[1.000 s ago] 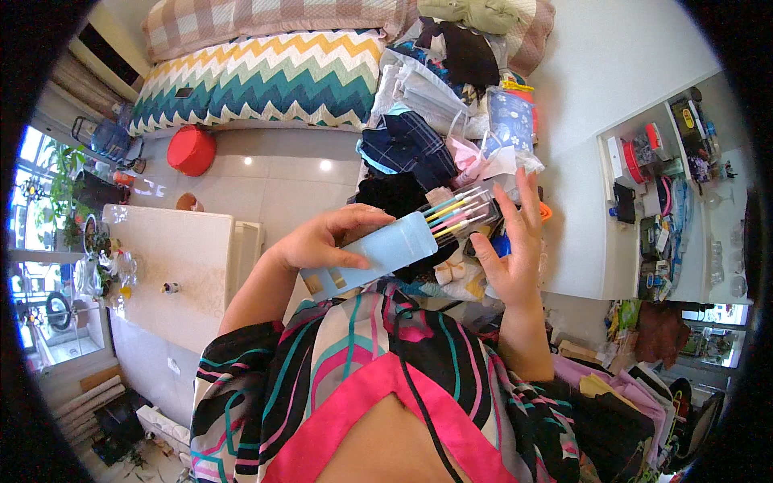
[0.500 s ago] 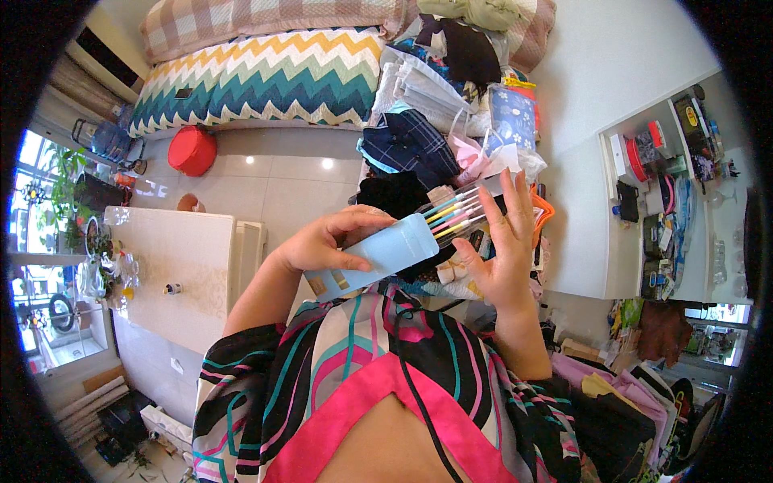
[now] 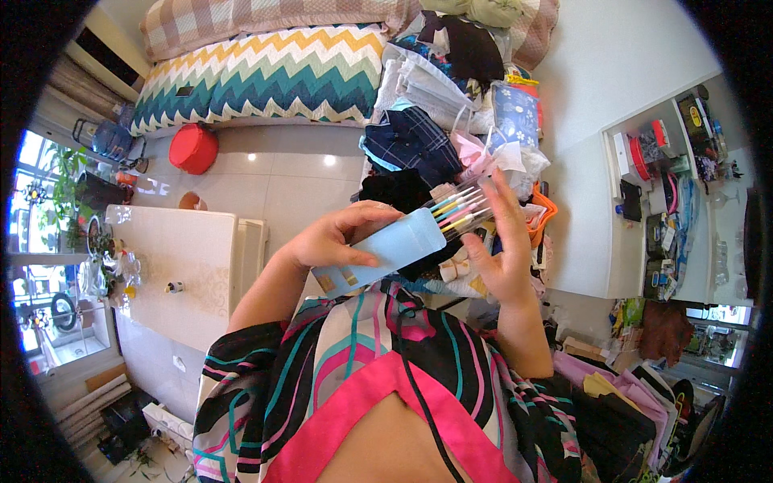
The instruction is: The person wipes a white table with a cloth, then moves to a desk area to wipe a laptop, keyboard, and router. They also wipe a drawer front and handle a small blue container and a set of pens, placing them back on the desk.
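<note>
A light blue cardboard box (image 3: 394,243) lies aslant in front of my chest, gripped along its upper edge and near face by my left hand (image 3: 350,232). Out of its right end sticks a clear plastic pen case (image 3: 485,211). Inside the case several pens (image 3: 455,211) lie side by side, in pastel colours with white tips. My right hand (image 3: 507,245) is upright at the case's outer end. Its fingers are stretched and close together against that end, while the thumb stands apart by the lower edge. How much of the case sits inside the box is hidden.
Beyond my hands are piled clothes (image 3: 411,149) and bags. A pale table (image 3: 177,278) stands at left, with a red stool (image 3: 193,149) behind it. A zigzag-covered sofa (image 3: 266,76) runs along the back. White shelves (image 3: 620,241) stand at right; more clothes (image 3: 596,419) lie lower right.
The fingers of my right hand have come closer together. Slightly less of the pen case shows outside the box. My left hand and the box have shifted a little to the right.
</note>
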`<action>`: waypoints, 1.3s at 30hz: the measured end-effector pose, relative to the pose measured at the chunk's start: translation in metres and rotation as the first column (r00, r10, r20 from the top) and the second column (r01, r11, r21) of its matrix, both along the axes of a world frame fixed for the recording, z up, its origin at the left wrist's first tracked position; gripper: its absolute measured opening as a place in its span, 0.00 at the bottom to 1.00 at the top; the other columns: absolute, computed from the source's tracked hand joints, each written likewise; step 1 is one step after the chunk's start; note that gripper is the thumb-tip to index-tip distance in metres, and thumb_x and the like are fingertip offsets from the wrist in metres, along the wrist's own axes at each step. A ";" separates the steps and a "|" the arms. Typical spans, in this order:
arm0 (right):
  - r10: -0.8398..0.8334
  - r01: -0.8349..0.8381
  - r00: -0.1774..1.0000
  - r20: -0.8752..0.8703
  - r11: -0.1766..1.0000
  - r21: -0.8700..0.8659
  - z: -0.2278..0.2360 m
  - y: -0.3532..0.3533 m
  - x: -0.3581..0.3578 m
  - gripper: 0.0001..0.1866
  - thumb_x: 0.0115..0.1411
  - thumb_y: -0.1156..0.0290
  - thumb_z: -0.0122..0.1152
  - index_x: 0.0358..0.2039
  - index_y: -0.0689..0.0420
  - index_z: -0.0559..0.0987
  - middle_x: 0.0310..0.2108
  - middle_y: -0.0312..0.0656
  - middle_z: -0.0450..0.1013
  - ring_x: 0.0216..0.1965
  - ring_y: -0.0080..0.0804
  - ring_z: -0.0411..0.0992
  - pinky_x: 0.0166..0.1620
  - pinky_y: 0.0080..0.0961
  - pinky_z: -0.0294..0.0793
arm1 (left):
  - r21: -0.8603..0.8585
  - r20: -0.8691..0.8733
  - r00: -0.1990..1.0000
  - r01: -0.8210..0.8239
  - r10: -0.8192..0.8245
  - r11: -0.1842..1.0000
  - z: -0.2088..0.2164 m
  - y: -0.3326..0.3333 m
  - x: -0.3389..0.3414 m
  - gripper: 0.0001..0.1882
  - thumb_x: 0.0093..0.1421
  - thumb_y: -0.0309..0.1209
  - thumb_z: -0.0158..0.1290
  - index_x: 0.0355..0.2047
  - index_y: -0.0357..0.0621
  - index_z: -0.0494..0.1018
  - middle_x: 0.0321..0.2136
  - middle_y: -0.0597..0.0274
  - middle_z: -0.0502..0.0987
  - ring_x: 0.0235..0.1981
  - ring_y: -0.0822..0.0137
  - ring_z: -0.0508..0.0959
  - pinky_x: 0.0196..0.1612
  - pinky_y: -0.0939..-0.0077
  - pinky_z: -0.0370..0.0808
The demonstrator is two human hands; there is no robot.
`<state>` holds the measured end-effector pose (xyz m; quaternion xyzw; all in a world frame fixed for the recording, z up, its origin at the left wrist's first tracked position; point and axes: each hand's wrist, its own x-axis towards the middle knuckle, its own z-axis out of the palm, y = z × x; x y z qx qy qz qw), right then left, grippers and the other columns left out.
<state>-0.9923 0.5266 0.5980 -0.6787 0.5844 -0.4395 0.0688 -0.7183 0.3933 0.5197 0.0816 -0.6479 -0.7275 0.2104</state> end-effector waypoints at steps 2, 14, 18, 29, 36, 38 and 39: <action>-0.010 0.010 0.903 0.429 1.000 0.002 -0.012 -0.003 0.005 0.28 0.65 0.67 0.64 0.63 0.62 0.71 0.65 0.51 0.66 0.63 0.42 0.67 0.65 0.36 0.63 | 0.001 -0.005 1.000 -0.001 0.001 1.000 0.001 0.000 -0.003 0.40 0.50 0.27 0.71 0.64 0.40 0.69 0.61 0.52 0.70 0.64 0.57 0.67 0.67 0.62 0.61; -0.006 -0.086 0.833 0.553 0.986 0.140 -0.042 -0.022 0.009 0.23 0.70 0.75 0.56 0.64 0.61 0.70 0.57 0.42 0.75 0.49 0.23 0.74 0.54 0.21 0.72 | 0.054 0.046 0.997 -0.063 0.061 0.997 -0.007 0.002 -0.023 0.42 0.51 0.22 0.69 0.67 0.39 0.64 0.63 0.56 0.67 0.67 0.61 0.65 0.69 0.65 0.59; 0.066 -0.141 0.880 0.471 0.982 0.127 -0.055 -0.027 0.016 0.20 0.71 0.72 0.55 0.62 0.62 0.73 0.54 0.42 0.77 0.50 0.24 0.73 0.54 0.23 0.72 | 0.092 0.034 0.995 -0.093 0.090 0.991 -0.012 0.003 -0.030 0.43 0.52 0.19 0.67 0.68 0.39 0.62 0.63 0.57 0.67 0.68 0.62 0.64 0.70 0.65 0.59; -0.102 -0.127 0.718 0.688 0.954 0.273 -0.086 -0.040 0.016 0.17 0.68 0.71 0.59 0.55 0.62 0.79 0.36 0.33 0.73 0.40 0.21 0.68 0.44 0.21 0.68 | 0.123 0.115 0.981 -0.171 0.158 0.978 -0.015 0.003 -0.046 0.41 0.54 0.19 0.64 0.68 0.39 0.62 0.63 0.57 0.68 0.65 0.64 0.67 0.68 0.66 0.63; -0.315 -0.161 0.327 0.891 0.910 0.381 -0.118 -0.070 0.005 0.17 0.68 0.66 0.62 0.52 0.64 0.78 0.43 0.38 0.79 0.44 0.21 0.75 0.51 0.19 0.72 | 0.265 0.214 0.948 -0.287 0.234 0.921 -0.019 -0.010 -0.069 0.39 0.54 0.21 0.65 0.67 0.40 0.65 0.58 0.58 0.74 0.57 0.67 0.74 0.60 0.70 0.71; -0.317 -0.177 0.343 0.884 0.903 0.392 -0.124 -0.075 0.004 0.17 0.67 0.65 0.63 0.50 0.63 0.78 0.42 0.37 0.79 0.44 0.21 0.75 0.50 0.20 0.72 | 0.269 0.215 0.940 -0.317 0.264 0.909 -0.016 -0.010 -0.068 0.39 0.54 0.21 0.64 0.67 0.40 0.64 0.58 0.57 0.75 0.57 0.68 0.75 0.60 0.71 0.72; -0.331 -0.189 0.354 0.874 0.891 0.414 -0.124 -0.078 0.005 0.17 0.67 0.65 0.63 0.50 0.63 0.78 0.42 0.37 0.79 0.43 0.21 0.75 0.50 0.21 0.72 | 0.277 0.196 0.940 -0.327 0.280 0.904 -0.019 -0.011 -0.066 0.39 0.54 0.21 0.64 0.67 0.39 0.64 0.58 0.56 0.75 0.57 0.68 0.74 0.60 0.71 0.72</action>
